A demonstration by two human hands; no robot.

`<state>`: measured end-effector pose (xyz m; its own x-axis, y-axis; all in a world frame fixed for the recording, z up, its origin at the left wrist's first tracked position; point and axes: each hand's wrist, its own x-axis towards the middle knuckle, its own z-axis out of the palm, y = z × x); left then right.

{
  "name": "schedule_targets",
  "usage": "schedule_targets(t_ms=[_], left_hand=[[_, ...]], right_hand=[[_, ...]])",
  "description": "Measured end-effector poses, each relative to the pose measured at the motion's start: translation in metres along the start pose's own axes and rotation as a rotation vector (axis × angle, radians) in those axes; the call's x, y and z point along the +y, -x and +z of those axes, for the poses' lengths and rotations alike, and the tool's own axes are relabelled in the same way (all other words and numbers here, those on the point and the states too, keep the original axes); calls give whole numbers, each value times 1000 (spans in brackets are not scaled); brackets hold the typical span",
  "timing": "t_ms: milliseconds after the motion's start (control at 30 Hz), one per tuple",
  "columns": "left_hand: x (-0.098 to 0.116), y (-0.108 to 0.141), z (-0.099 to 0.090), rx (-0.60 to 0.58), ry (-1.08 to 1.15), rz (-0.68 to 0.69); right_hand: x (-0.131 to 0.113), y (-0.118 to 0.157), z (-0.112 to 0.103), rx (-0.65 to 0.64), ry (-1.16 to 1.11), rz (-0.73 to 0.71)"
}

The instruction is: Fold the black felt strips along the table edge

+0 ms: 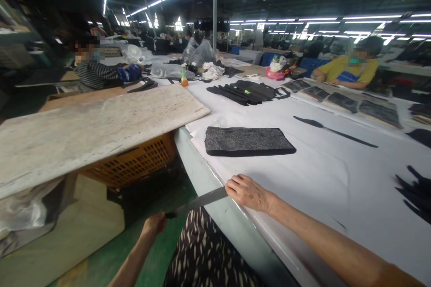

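A dark grey strip [205, 198] stretches between my two hands, beyond the near edge of the white table. My left hand [155, 224] is closed on its darker lower end, above the green floor. Over the table edge, my right hand [247, 193] has its fingers closed round the other end. Just past my right hand lies a stack of grey-black ribbed fabric pieces [249, 140], flat on the white table [313, 170]. A long thin black piece [333, 131] lies to the right of that stack.
A pale board [101, 125] juts in at left above an orange crate [134, 161]. Black fabric pieces [249, 92], an orange-tipped bottle [184, 80] and dark panels [341, 102] lie farther back. Two people sit across, one in stripes [101, 74], one in yellow [363, 69].
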<state>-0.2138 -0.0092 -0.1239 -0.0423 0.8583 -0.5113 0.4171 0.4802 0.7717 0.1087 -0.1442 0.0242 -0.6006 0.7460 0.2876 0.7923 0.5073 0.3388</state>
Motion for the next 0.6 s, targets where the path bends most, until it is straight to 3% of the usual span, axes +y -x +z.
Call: schedule_targets(t_ms=[67, 167, 233, 300, 367, 467, 600], left_hand=[[9, 1, 1, 44, 21, 30], [42, 15, 12, 16, 51, 175], [74, 38, 27, -123, 55, 320], [106, 66, 46, -410, -45, 547], [129, 91, 62, -570, -138, 665], [142, 108, 77, -670, -231, 711], [138, 101, 81, -742, -173, 614]], right_hand=[[0, 1, -1, -6, 3, -1], [0, 1, -2, -1, 11, -7], [0, 1, -3, -2, 16, -16], [-1, 0, -3, -6, 22, -18], [-1, -1, -4, -9, 24, -17], [-2, -2, -5, -15, 18, -17], [-3, 1, -4, 5, 21, -23]])
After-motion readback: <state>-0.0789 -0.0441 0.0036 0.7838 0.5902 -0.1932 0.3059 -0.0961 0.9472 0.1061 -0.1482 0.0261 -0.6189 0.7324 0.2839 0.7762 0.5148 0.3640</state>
